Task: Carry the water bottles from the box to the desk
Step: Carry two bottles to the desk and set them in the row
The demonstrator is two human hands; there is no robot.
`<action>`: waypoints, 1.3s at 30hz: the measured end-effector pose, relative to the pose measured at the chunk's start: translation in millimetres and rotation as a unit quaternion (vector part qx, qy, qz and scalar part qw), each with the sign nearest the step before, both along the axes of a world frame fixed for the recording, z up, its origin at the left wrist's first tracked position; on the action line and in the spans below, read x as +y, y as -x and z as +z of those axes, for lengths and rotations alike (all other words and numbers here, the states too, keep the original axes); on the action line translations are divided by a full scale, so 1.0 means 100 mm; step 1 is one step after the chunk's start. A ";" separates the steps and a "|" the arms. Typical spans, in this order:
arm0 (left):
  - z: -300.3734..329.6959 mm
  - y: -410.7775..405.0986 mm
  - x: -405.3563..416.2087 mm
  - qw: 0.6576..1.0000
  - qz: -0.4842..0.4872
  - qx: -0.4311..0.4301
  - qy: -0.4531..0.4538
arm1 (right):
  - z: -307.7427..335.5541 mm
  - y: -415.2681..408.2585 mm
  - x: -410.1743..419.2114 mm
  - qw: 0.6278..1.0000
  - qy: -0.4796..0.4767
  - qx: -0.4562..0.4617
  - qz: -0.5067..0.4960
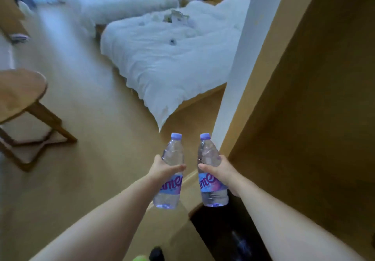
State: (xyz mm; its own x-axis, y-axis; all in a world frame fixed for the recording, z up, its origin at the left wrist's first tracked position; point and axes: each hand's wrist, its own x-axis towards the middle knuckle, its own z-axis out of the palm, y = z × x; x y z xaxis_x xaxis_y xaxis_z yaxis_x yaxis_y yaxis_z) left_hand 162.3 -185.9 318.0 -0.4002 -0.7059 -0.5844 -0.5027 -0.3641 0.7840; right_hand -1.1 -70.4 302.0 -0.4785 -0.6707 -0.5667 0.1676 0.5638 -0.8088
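Two full water bottles, left bottle gripped by left hand, right bottle by right hand, fingers wrapped mid-body above labels: likely weighty, thin-walled, slippery, best held there.

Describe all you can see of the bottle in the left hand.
The left bottle is clear plastic with a lilac cap and a blue-purple label, and looks full of water. It is held nearly upright in the air, above the wooden floor. The left hand grips its middle. It is apart from the right bottle.
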 end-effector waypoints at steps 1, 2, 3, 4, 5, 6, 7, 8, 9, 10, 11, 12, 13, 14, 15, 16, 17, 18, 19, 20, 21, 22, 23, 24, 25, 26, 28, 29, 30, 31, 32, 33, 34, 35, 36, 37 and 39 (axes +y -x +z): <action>0.11 -0.09 -0.15 1.000 0.016 0.006 0.006 | 0.13 -0.06 -0.18 1.000 0.007 0.018 0.005; 0.22 -0.18 -0.28 0.999 0.031 0.008 0.009 | 0.25 -0.13 -0.36 0.999 0.012 0.035 0.015; 0.29 -0.30 -0.39 0.999 0.053 0.008 0.013 | 0.37 -0.23 -0.53 0.998 0.018 0.052 0.027; 0.39 -0.51 -0.58 0.997 0.080 0.011 0.015 | 0.49 -0.41 -0.82 0.996 0.031 0.067 0.045; 0.44 -0.57 -0.65 0.997 0.080 0.014 0.013 | 0.53 -0.47 -0.95 0.995 0.044 0.076 0.044; 0.47 -0.62 -0.71 0.997 0.080 0.009 0.015 | 0.56 -0.50 -1.08 0.994 0.053 0.081 0.042; 0.51 -0.75 -0.87 0.996 0.092 0.003 0.019 | 0.61 -0.63 -1.32 0.993 0.061 0.084 0.057; 0.54 -0.90 -1.06 0.994 0.104 0.001 0.019 | 0.64 -0.77 -1.59 0.991 0.062 0.088 0.079; 0.57 -1.04 -1.27 0.993 0.115 0.000 0.020 | 0.66 -0.90 -1.86 0.990 0.063 0.089 0.095; 0.60 -1.18 -1.50 0.992 0.125 -0.002 0.023 | 0.69 -1.03 -2.14 0.988 0.066 0.089 0.107; 0.63 -1.32 -1.74 0.991 0.133 0.001 0.029 | 0.72 -1.17 -2.42 0.987 0.069 0.087 0.119; 0.66 -1.45 -1.98 0.989 0.140 0.008 0.034 | 0.74 -1.30 -2.70 0.985 0.070 0.087 0.131; 0.69 -1.59 -2.22 0.988 0.151 0.009 0.041 | 0.77 -1.43 -2.96 0.983 0.070 0.092 0.142; 0.72 -1.73 -2.46 0.986 0.161 0.004 0.045 | 0.78 -1.56 -3.21 0.981 0.068 0.101 0.153; 0.75 -1.87 -2.68 0.984 0.170 -0.005 0.050 | 0.80 -1.68 -3.43 0.978 0.063 0.109 0.164; 0.78 -2.01 -2.90 0.982 0.178 -0.009 0.053 | 0.81 -1.80 -3.66 0.977 0.063 0.108 0.174; 0.81 -2.14 -3.12 0.980 0.188 -0.011 0.058 | 0.81 -1.92 -3.89 0.976 0.068 0.099 0.180; 0.85 -2.27 -3.34 0.978 0.199 -0.014 0.064 | 0.82 -2.03 -4.11 0.976 0.075 0.093 0.184; 0.89 -2.38 -3.56 0.974 0.212 -0.019 0.073 | 0.85 -2.12 -4.33 0.975 0.082 0.089 0.186; 0.92 -2.47 -3.77 0.970 0.226 -0.024 0.081 | 0.87 -2.21 -4.54 0.975 0.088 0.085 0.188; 0.95 -2.54 -3.96 0.967 0.239 -0.027 0.087 | 0.89 -2.27 -4.75 0.974 0.091 0.083 0.191; 0.97 -2.60 -4.14 0.964 0.250 -0.028 0.090 | 0.91 -2.33 -4.94 0.973 0.092 0.084 0.192; 0.98 -2.63 -4.31 0.961 0.258 -0.028 0.093 | 0.91 -2.37 -5.14 0.973 0.092 0.088 0.193; 0.99 -2.64 -4.48 0.960 0.264 -0.026 0.095 | 0.92 -2.39 -5.33 0.972 0.095 0.092 0.194; 0.99 -2.65 -4.65 0.959 0.267 -0.023 0.098 | 0.93 -2.40 -5.54 0.971 0.099 0.097 0.196; 1.00 -2.63 -4.82 0.958 0.266 -0.022 0.101 | 0.93 -2.39 -5.75 0.969 0.103 0.102 0.198; 0.98 -2.58 -5.18 0.959 0.260 -0.020 0.108 | 0.92 -2.36 -6.17 0.966 0.108 0.112 0.209; 0.96 -2.54 -5.39 0.960 0.255 -0.021 0.114 | 0.91 -2.33 -6.40 0.963 0.110 0.116 0.218; 0.95 -2.49 -5.61 0.960 0.252 -0.022 0.119 | 0.90 -2.28 -6.64 0.960 0.111 0.120 0.228; 0.95 -2.44 -5.85 0.959 0.253 -0.021 0.124 | 0.89 -2.22 -6.89 0.958 0.112 0.123 0.234; 0.96 -2.38 -6.09 0.957 0.259 -0.020 0.128 | 0.88 -2.15 -7.13 0.956 0.115 0.121 0.239; 0.96 -2.31 -6.33 0.955 0.265 -0.017 0.130 | 0.87 -2.08 -7.37 0.956 0.119 0.115 0.242; 0.97 -2.24 -6.57 0.953 0.271 -0.014 0.130 | 0.86 -2.00 -7.61 0.956 0.121 0.108 0.244; 0.99 -2.16 -6.80 0.951 0.279 -0.011 0.131 | 0.87 -1.91 -7.85 0.956 0.121 0.103 0.247; 1.01 -2.09 -7.01 0.949 0.286 -0.009 0.131 | 0.89 -1.83 -8.07 0.954 0.119 0.100 0.254; 1.02 -2.03 -7.21 0.946 0.295 -0.008 0.131 | 0.91 -1.76 -8.29 0.952 0.117 0.100 0.266; 1.06 -1.91 -7.59 0.944 0.306 -0.010 0.127 | 0.98 -1.62 -8.72 0.944 0.115 0.102 0.292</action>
